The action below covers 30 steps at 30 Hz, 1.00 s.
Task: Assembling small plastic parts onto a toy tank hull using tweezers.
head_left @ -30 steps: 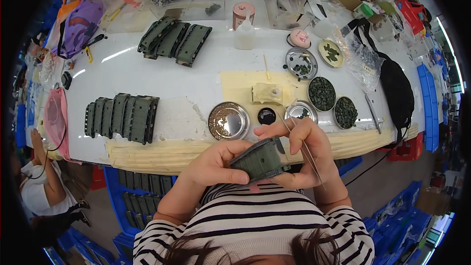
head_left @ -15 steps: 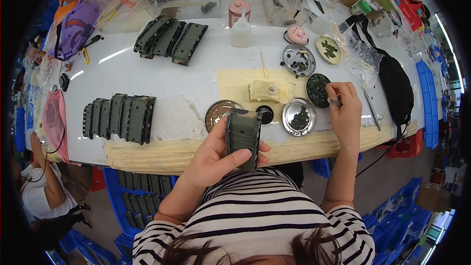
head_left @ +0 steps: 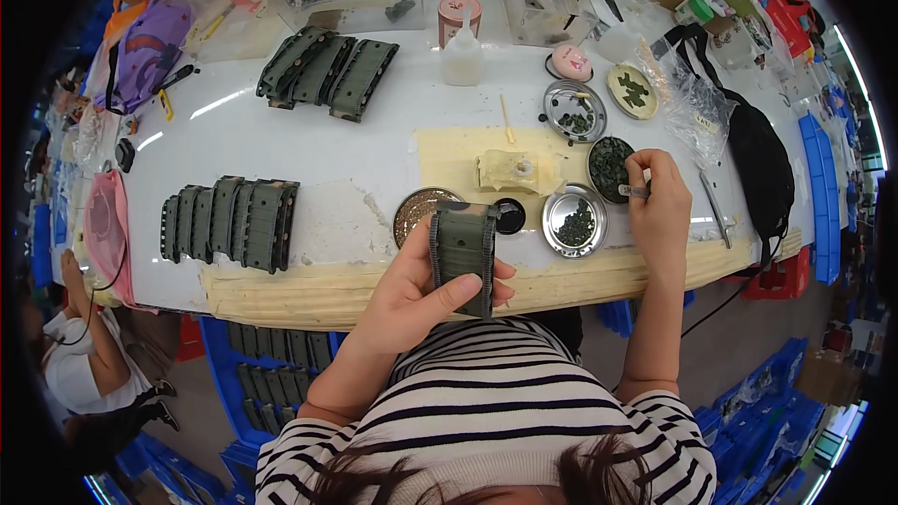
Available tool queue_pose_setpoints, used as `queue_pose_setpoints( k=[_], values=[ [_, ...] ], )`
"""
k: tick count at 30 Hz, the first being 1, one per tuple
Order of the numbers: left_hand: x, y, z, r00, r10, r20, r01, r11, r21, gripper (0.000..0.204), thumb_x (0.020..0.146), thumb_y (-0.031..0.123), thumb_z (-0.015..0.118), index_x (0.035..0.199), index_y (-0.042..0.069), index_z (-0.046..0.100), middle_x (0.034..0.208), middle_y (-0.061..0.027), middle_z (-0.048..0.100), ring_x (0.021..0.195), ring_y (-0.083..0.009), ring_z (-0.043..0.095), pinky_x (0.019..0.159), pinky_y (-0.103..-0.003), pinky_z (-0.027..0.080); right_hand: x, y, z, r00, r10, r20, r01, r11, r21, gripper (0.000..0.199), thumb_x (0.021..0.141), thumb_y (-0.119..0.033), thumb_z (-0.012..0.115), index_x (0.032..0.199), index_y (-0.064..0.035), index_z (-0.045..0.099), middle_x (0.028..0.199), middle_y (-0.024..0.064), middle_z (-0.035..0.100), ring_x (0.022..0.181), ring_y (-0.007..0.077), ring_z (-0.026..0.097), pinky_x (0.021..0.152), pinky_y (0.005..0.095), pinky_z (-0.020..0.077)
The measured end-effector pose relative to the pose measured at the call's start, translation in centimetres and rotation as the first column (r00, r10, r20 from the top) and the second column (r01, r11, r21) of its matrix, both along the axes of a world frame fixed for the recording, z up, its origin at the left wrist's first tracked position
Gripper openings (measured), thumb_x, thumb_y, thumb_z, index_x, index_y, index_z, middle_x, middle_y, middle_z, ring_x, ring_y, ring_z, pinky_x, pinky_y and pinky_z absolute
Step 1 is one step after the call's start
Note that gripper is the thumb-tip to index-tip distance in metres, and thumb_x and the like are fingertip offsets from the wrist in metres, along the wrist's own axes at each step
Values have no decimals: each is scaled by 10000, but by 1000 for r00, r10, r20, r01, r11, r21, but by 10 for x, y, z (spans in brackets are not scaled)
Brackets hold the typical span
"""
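Observation:
A curved dark green panel (head_left: pixel 462 248) with ribbed edges and a camouflage-patched upper end stands nearly upright in my left hand (head_left: pixel 412 295). My left thumb lies across its lower front, and the fingers wrap round behind. Over the right rim of a round dish (head_left: pixel 590 174) of small dark green pieces (head_left: pixel 610 164), my right hand (head_left: pixel 660 206) pinches a slim silvery tool (head_left: pixel 635 192), which looks like tweezers. The tool's tip is too small to make out. Just below that dish sits a steel dish (head_left: pixel 601 236) with more green bits.
Similar panels lie in a row (head_left: pixel 230 223) at left and in a group (head_left: pixel 327 73) farther back. A tape-covered block (head_left: pixel 513 171), a black pot (head_left: pixel 509 215) and a dish of brown grains (head_left: pixel 404 217) stand mid-table. A white squeeze bottle (head_left: pixel 463 58) is behind. Another person (head_left: pixel 89 346) sits at left.
My right hand has turned slightly by the dish of green pieces, and more of the silvery tool shows. The panel in my left hand has tilted and risen a little.

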State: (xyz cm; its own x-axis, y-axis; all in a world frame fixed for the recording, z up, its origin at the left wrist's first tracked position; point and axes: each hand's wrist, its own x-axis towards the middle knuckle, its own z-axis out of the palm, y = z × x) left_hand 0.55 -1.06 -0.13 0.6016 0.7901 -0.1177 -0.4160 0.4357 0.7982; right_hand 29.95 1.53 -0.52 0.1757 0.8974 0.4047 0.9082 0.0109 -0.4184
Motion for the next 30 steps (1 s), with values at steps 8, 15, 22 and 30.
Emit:
queue_pose_setpoints(
  k=[8, 15, 22, 30],
  values=[
    [-3, 1, 1, 997, 66, -48, -65, 998, 17, 505, 958, 16, 496, 1401, 58, 257, 1144, -217, 591, 998, -250, 646, 857, -353, 537, 5, -8, 3, 994, 30, -101, -30, 1000, -4, 122, 788, 17, 692, 861, -17, 600, 716, 68, 606, 580, 151, 513, 515, 283, 391],
    [-1, 2, 4, 991, 95, -90, -92, 995, 39, 494, 959, 20, 498, 1392, 57, 262, 1143, -208, 589, 1003, -243, 641, 863, -344, 532, -18, -17, 24, 921, 174, -350, -140, 983, 119, 204, 742, 52, 725, 916, -53, 733, 741, 2, 623, 606, 54, 489, 484, 211, 319],
    [0, 0, 8, 990, 112, -91, -111, 994, 21, 575, 953, 4, 490, 1440, 86, 197, 1204, -194, 545, 1008, -237, 631, 867, -349, 533, -69, -24, 46, 757, 398, -519, -367, 915, 167, 226, 722, 83, 727, 913, -36, 741, 783, 36, 639, 616, 68, 510, 512, 195, 363],
    [6, -5, 9, 971, 240, -21, -234, 960, 152, 559, 970, 40, 469, 1464, 94, 212, 1282, -159, 492, 1103, -225, 567, 887, -346, 529, -97, -32, 47, 719, 475, -508, -494, 863, 107, 189, 747, 43, 743, 900, -66, 722, 761, 28, 698, 533, 53, 505, 478, 187, 347]
  ],
)
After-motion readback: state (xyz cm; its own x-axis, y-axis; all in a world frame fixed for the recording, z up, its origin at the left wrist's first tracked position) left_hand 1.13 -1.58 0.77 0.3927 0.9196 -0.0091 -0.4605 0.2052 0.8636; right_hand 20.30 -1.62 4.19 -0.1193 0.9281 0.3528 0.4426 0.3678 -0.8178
